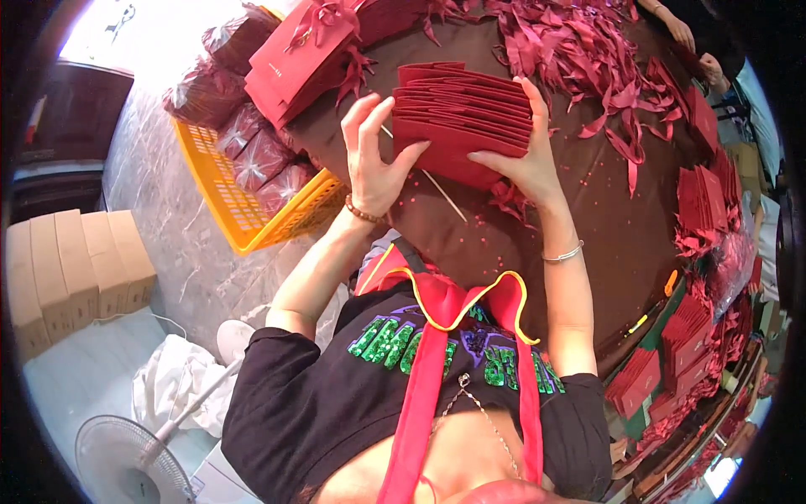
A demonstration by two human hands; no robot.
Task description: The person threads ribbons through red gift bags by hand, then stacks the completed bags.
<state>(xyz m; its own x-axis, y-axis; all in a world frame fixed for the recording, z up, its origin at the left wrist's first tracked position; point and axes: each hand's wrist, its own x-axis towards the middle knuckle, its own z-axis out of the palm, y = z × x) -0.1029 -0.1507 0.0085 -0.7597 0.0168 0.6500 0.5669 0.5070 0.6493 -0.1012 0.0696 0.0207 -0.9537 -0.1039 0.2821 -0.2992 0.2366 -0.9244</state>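
Observation:
A stack of folded red paper bags (462, 113) stands on edge above the brown-covered table (579, 244), held between my two hands. My left hand (375, 160) is at its left side, thumb across the front and fingertips at the edge. My right hand (531, 164) grips the right side, thumb in front and fingers up along the edge. A thin pale stick (443, 196) lies on the table below the stack. Loose red ribbons (579, 59) are heaped at the far side.
More red bags (294, 67) are piled at the far left. A yellow crate (239, 227) holds plastic-wrapped bundles. Bags and ribbons (701, 202) line the right side, near a yellow-handled tool (640, 322). Another person's hand (682, 34) is at the upper right. A fan (138, 470) stands lower left.

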